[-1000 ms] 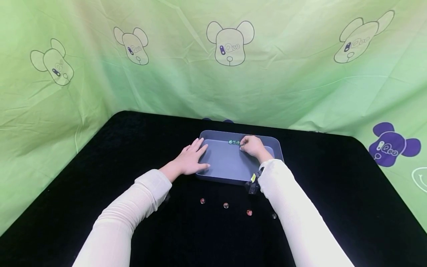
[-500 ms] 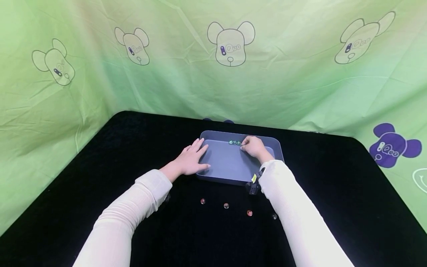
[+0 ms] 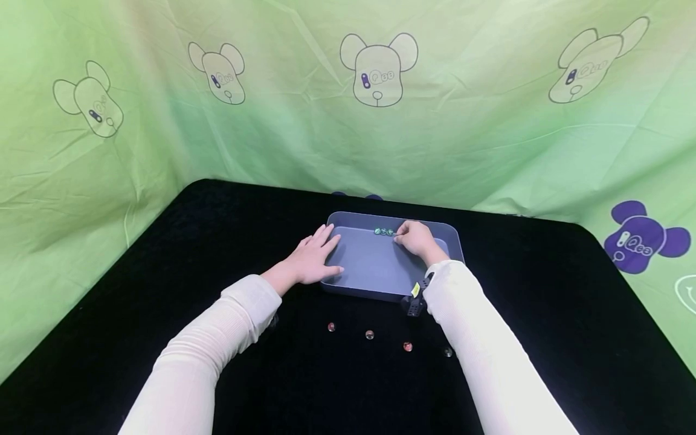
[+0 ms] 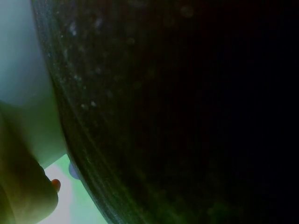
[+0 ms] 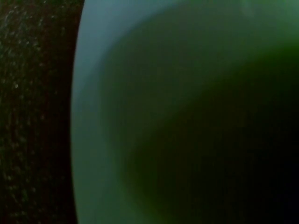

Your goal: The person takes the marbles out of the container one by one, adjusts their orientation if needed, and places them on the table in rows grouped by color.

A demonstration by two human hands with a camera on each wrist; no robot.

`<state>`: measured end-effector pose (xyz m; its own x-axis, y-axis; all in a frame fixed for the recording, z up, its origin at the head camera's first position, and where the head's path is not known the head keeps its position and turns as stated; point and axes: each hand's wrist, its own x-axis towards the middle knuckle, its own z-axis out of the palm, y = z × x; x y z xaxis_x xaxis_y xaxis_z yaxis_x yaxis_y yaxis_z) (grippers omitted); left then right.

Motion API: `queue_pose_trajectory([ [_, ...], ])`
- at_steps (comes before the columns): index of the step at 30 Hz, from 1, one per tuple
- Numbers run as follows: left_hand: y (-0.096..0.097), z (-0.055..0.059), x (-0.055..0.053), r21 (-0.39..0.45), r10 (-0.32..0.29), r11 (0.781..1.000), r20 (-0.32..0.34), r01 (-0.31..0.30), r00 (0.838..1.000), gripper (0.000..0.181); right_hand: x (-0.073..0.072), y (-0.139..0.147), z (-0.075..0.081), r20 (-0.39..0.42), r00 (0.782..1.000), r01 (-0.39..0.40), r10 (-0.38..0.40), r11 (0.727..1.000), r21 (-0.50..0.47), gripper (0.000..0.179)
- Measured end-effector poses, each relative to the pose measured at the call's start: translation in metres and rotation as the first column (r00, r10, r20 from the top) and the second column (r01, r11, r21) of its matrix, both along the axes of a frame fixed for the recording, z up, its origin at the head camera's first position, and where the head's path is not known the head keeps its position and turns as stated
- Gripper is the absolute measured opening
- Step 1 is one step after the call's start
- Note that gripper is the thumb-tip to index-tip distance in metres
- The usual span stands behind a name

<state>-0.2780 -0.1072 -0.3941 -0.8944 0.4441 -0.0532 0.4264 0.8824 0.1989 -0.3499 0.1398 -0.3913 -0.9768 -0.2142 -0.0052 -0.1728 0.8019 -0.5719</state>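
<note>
A shallow grey tray lies on the black-covered table in the head view. Along its far side, several green glass marbles sit in a short row. My right hand reaches into the tray, and its thumb and fingers pinch a marble at the row's right end, which the fingertips mostly hide. My left hand rests on the tray's left rim with its fingers spread. In the left wrist view, only part of the left hand shows, low at the left. The right wrist view is dark and blurred.
Several reddish and clear marbles lie in a spaced line on the black cloth in front of the tray, among them a red marble and a dark clear marble beside the right sleeve. A green printed curtain hangs behind the table.
Both hands keep almost the same place. My right fingertips shift very slightly off the row's last visible green marble, so it shows more fully. The view itself drifts slightly.
</note>
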Motion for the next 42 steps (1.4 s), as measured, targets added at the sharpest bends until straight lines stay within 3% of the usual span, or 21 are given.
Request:
queue_pose_trajectory([
  [7,0.0,0.0,0.0,0.001,-0.001,1.0,-0.002,0.001,1.0,0.072,0.001,0.002,0.001,0.004,1.0,-0.006,0.006,1.0,-0.018,0.011],
  [20,0.0,0.001,-0.003,0.003,-0.002,1.0,-0.007,0.002,1.0,0.073,-0.001,0.008,0.003,0.059,0.997,0.05,-0.041,0.986,-0.161,0.011],
  [42,0.0,-0.001,-0.001,0.0,0.006,1.0,0.012,-0.006,1.0,0.073,0.004,0.02,0.002,0.04,0.995,0.096,-0.089,0.974,-0.207,0.011],
])
